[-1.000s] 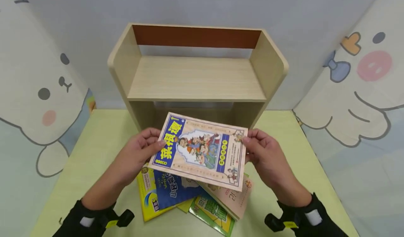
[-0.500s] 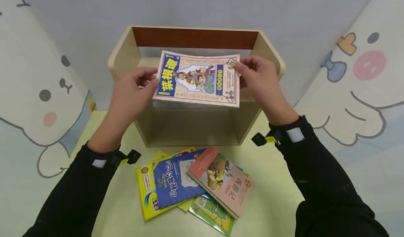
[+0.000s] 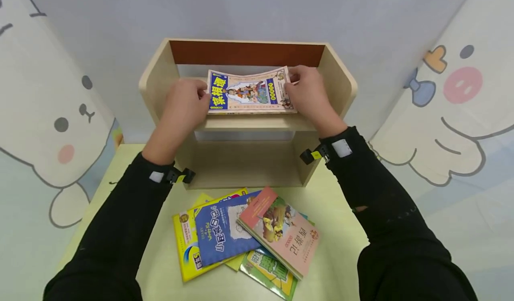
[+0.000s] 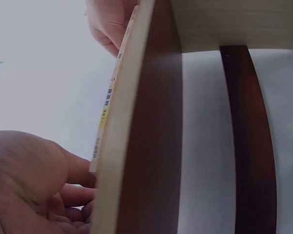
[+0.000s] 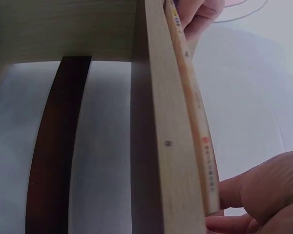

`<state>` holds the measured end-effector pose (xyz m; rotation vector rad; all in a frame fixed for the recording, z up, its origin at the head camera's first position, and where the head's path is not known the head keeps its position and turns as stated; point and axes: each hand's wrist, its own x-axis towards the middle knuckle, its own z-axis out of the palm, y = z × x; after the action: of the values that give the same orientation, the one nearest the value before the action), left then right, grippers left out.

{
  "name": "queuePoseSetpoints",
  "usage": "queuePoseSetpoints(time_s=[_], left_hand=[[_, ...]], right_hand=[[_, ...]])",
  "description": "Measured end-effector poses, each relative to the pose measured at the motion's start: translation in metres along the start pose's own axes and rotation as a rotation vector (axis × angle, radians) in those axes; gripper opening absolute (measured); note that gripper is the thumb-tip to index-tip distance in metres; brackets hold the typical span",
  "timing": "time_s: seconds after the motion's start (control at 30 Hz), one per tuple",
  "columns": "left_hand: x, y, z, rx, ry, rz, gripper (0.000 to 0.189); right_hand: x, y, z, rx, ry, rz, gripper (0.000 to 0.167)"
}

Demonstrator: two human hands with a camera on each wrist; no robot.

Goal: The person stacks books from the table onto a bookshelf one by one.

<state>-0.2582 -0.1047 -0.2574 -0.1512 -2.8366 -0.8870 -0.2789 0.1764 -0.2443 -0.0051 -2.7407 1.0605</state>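
Note:
A thin comic book (image 3: 246, 91) with a blue-and-yellow title band lies cover up over the upper board of a small wooden bookshelf (image 3: 249, 122), its right end bowed upward. My left hand (image 3: 186, 105) holds its left end, thumb on top. At the other end, my right hand (image 3: 308, 91) pinches the right edge between thumb and fingers. The left wrist view shows the book's spine (image 4: 107, 102) close along the board's front edge. From the right wrist, the spine (image 5: 200, 122) appears slightly raised off the board, with the right hand (image 5: 271, 195) at its near end.
On the green table (image 3: 341, 229) before the shelf lies a loose pile: a pink book (image 3: 285, 234) on top, a blue book (image 3: 218, 234), a yellow book (image 3: 184, 252) and a green book (image 3: 269, 274). The shelf's side panels (image 3: 339, 82) rise beside both hands.
Both hands have carried the comic book forward and up from above the pile to the upper board, lowering it there. The pile on the table stays put.

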Motion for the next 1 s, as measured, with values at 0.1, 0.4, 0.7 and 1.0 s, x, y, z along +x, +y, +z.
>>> queuePoseSetpoints(time_s=[0.1, 0.4, 0.7, 1.0], left_hand=[[0.005, 0.0, 0.005, 0.014, -0.027, -0.033, 0.04], [0.004, 0.001, 0.01, 0.05, 0.004, -0.056, 0.047], [-0.01, 0.005, 0.004, 0.062, 0.109, 0.087, 0.048], [-0.101, -0.02, 0.037, -0.092, 0.036, 0.385, 0.022]], right_hand=[[-0.001, 0.001, 0.001, 0.003, -0.028, 0.011, 0.048], [-0.004, 0.003, 0.004, -0.043, -0.088, 0.032, 0.061], [-0.021, 0.007, -0.004, -0.069, -0.045, -0.035, 0.07], [-0.151, 0.064, -0.001, -0.019, 0.021, -0.257, 0.031]])
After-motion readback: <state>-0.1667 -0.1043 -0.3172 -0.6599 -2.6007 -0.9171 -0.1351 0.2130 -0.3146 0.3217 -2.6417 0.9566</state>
